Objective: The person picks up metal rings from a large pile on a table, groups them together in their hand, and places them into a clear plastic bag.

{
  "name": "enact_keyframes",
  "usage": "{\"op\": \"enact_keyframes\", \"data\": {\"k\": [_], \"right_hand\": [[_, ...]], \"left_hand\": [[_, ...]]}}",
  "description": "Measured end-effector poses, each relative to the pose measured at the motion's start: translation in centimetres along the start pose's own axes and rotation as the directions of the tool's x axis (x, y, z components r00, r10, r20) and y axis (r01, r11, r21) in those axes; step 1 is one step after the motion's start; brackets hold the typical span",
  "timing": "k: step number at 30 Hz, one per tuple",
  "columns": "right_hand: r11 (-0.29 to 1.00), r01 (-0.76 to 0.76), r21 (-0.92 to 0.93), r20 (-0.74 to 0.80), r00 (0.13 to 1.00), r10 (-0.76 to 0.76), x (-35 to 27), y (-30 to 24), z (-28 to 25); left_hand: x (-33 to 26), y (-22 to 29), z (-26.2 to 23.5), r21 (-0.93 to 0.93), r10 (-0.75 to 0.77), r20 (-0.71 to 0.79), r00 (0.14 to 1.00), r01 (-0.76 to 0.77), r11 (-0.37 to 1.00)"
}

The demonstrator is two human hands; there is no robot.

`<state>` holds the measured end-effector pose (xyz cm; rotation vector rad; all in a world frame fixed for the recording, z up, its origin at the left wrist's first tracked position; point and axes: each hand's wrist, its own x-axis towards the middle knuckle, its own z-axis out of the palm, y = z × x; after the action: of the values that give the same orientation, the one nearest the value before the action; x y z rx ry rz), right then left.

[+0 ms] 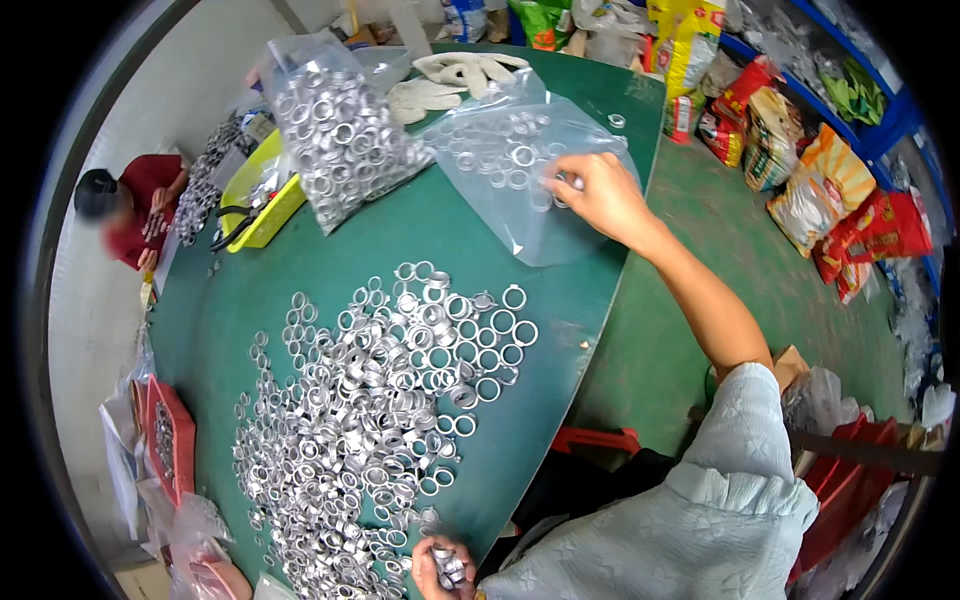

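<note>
The right hand (608, 195) reaches over a flat, see-through plastic bag (495, 205). Its fingers are curled inward, thumb close to them; a bit of shiny metal shows at the fingertips, though whether it is gripped cannot be told. The left hand (426, 572), at the lower edge of the view, is cupped closed around several small metal rings (451, 566).

The clear bag is smooth and slightly cloudy, with a scatter of rings showing through it. Between the two hands, a large loose heap of rings (360, 430) spreads across the smooth, dark green desk (400, 230). They are silver-grey, round and hollow, some with a small tab, lying flat or tipped over one another.

Beyond the heap stands a bulging clear sack (345, 140) packed with rings. Pale, soft fabric gloves (470, 72) lie beside it. To its left is a yellow plastic bin (272, 218) with dark curved tool handles (238, 228). A red plastic tray (178, 440) sits at the far left. Glossy, crinkled, colourful packages (820, 185) line the green floor (680, 320) at right.
</note>
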<state>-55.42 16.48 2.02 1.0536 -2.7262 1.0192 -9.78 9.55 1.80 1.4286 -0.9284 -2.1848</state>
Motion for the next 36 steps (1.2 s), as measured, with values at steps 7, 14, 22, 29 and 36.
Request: {"op": "enact_keyframes", "data": {"k": [7, 14, 22, 29, 36], "right_hand": [[0.988, 0.019, 0.153, 0.051, 0.998, -0.027, -0.3, 1.1, 0.7], [0.985, -0.048, 0.166, 0.078, 0.996, 0.035, -0.4, 2.5, 0.2], [0.982, 0.066, -0.179, 0.071, 0.996, -0.054, 0.2, 1.7, 1.1], [0.937, 0.144, -0.317, 0.181, 0.979, -0.089, -1.1, 1.5, 0.9], [0.952, -0.027, 0.305, 0.061, 0.998, 0.009, -1.4, 3.6, -0.9]], "left_hand": [[0.4, -0.5, -2.2, 0.072, -0.060, 0.022, 0.998, 0.059, 0.996], [0.4, -0.7, -1.8, -0.001, -0.021, 0.014, 1.000, 0.022, 1.000], [0.0, -0.3, -0.6, -0.068, 0.007, 0.030, 1.000, -0.005, 0.998], [0.1, -0.2, -0.7, -0.127, -0.013, 0.062, 0.998, 0.021, 0.992], [1.5, -2.3, -2.2, -0.187, 0.228, 0.120, 0.966, -0.204, 0.961]]}}
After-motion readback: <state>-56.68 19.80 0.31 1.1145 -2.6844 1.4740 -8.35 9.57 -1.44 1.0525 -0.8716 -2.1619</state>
